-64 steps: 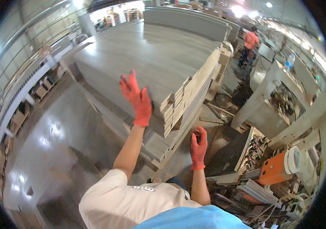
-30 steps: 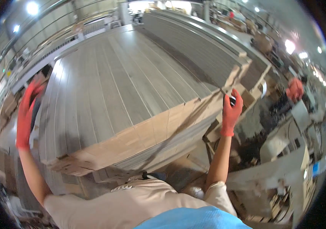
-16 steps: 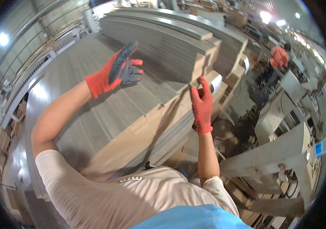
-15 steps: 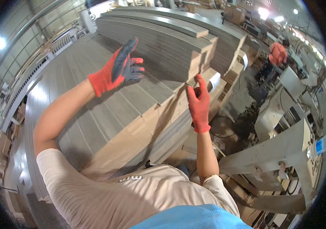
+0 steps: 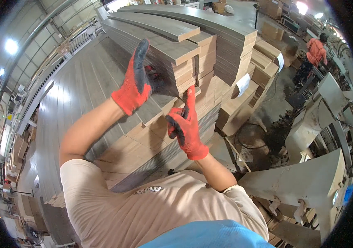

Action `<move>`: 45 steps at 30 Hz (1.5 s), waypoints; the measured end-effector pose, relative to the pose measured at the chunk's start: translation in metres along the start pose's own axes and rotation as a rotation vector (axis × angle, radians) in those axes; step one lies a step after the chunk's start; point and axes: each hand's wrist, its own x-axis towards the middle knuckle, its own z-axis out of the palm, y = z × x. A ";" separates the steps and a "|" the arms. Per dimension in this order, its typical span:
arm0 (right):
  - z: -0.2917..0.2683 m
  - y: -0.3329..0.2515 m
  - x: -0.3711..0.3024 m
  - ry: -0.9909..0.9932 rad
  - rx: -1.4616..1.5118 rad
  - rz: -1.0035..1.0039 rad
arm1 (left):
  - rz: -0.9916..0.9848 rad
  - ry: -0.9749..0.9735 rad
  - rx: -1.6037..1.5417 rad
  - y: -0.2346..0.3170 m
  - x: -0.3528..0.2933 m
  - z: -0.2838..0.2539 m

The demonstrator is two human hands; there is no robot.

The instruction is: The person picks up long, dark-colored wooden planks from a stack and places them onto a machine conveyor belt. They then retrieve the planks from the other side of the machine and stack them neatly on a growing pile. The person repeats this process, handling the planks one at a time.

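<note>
Both my hands wear red gloves with dark palms. My left hand point(image 5: 137, 78) is raised edge-on over the wide stack of long grey planks point(image 5: 81, 95), fingers straight and together, holding nothing. My right hand point(image 5: 184, 124) hovers just off the near corner of the stack, index finger pointing up and the other fingers loosely curled, with nothing in it. Behind the hands, higher piles of planks point(image 5: 201, 45) show their light brown cut ends. Neither hand touches the wood.
A person in an orange top point(image 5: 314, 51) stands at the far right among machines. Grey metal machine housings point(image 5: 312, 182) fill the lower right. A white paper tag point(image 5: 242, 84) hangs on a plank pile. Cardboard boxes point(image 5: 267, 29) stand behind. A cable point(image 5: 250, 142) lies on the dirty floor.
My left hand swung in from far left to above the planks and turned edge-on. My right hand left the plank's end and drew back toward me.
</note>
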 end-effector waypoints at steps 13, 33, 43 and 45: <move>-0.083 0.014 0.010 0.264 -0.336 -0.257 | 0.145 -0.207 0.226 -0.014 -0.024 -0.008; -0.113 -0.024 0.054 0.304 -0.395 -0.267 | -0.003 -0.024 -0.049 -0.033 -0.058 0.014; -0.070 -0.032 0.039 0.023 -0.869 -0.818 | 0.163 0.290 0.126 0.019 0.050 -0.106; -0.069 -0.050 0.041 0.064 -0.975 -0.910 | 0.061 0.162 0.094 0.032 0.123 -0.127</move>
